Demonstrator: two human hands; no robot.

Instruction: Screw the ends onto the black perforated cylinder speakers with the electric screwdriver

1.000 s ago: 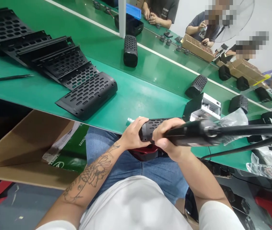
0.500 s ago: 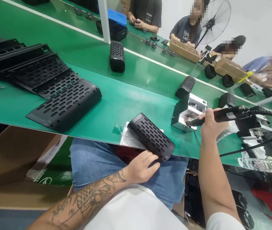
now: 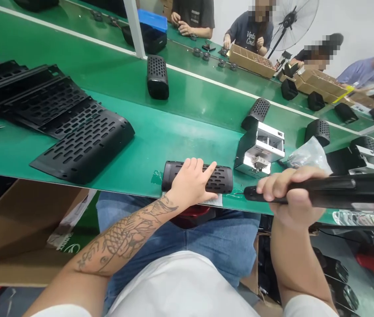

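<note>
At the lower middle of the frame the left hand [image 3: 192, 182] lies flat over a black perforated speaker shell [image 3: 197, 177], fingers spread and pressing it down rather than gripping it; the shell rests lengthwise at the near edge of the green table [image 3: 174, 127], on a small silvery pad. To its right the right hand [image 3: 287, 193] has its fingers clamped round a long black powered driver [image 3: 335, 193], held nearly level with its fine tip pointing left, just beside the shell's right end but apart from it. The step in hand looks like steadying the shell so its end can be worked with the driver. The next move seems to call for lining the tip up with that end while the left hand keeps the shell from rolling. A small white-and-black dispenser box [image 3: 259, 149] stands just above the tip, and flat perforated panels [image 3: 58, 114] are stacked at the left.
</note>
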